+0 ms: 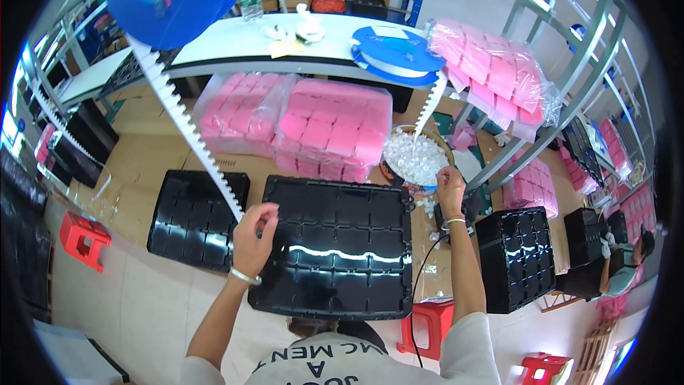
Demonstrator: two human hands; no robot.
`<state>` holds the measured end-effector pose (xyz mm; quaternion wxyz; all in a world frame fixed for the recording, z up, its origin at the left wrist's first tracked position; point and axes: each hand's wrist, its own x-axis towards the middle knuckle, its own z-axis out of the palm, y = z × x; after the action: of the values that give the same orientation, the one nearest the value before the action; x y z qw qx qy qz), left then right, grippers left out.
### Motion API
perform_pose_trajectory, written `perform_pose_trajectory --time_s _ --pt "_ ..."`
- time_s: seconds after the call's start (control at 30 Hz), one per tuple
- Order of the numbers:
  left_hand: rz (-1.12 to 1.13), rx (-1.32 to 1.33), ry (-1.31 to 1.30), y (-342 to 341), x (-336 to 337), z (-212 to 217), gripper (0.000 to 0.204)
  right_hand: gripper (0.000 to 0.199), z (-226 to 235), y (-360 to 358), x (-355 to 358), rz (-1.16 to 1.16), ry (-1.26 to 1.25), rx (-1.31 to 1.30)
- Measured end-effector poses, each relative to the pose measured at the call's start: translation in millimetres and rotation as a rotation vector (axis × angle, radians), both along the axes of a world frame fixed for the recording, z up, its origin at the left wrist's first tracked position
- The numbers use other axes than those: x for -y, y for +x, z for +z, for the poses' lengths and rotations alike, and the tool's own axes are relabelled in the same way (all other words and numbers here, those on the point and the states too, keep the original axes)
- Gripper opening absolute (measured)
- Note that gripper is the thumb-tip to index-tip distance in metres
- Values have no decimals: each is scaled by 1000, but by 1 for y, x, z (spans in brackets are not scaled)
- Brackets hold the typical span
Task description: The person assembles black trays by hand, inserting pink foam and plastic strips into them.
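My left hand (254,244) is closed, fingers curled in, over the left edge of a black moulded plastic tray (335,232). The lower end of a white notched strip (187,132), hanging from a blue reel (178,3), reaches this hand; whether the fingers grip it I cannot make out. My right hand (450,189) has its fingertips pinched together at the near right rim of a round bowl of small whitish, clear pieces (417,157). What lies in that pinch is too small to tell. A second strip (429,107) hangs into the bowl from a flat blue reel (395,53).
Black tray stacks stand left (196,217) and right (516,260). Bagged pink foam blocks (335,125) lie beyond the middle tray, under a white table (228,46). A red stool (427,328) is near my right side; a metal frame (556,78) rises at right. A co-worker (620,271) sits far right.
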<state>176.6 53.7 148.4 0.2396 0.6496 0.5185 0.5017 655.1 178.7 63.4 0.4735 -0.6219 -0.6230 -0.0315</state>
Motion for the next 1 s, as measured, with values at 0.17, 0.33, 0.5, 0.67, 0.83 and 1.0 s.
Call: perform_pose_trajectory --time_s 0.17,0.33,0.5,0.67,0.83,1.0 --pt "-36 -217 181 20 -140 -25 24 14 -34 16 -42 -2 -69 -61" --pt "70 -379 352 14 -264 -72 29 14 -49 27 -63 21 -55 -47" --pt "233 -509 360 -20 -319 -111 28 10 -37 -8 -66 76 -182 -203" --pt "273 -461 152 -26 -327 -133 34 24 -5 -72 -78 502 -131 -199" --pt "298 -362 53 2 -309 -135 33 39 -4 -96 -103 493 -210 -30" --pt "290 -358 -3 2 -305 -136 19 42 -24 -99 -130 489 -212 54"
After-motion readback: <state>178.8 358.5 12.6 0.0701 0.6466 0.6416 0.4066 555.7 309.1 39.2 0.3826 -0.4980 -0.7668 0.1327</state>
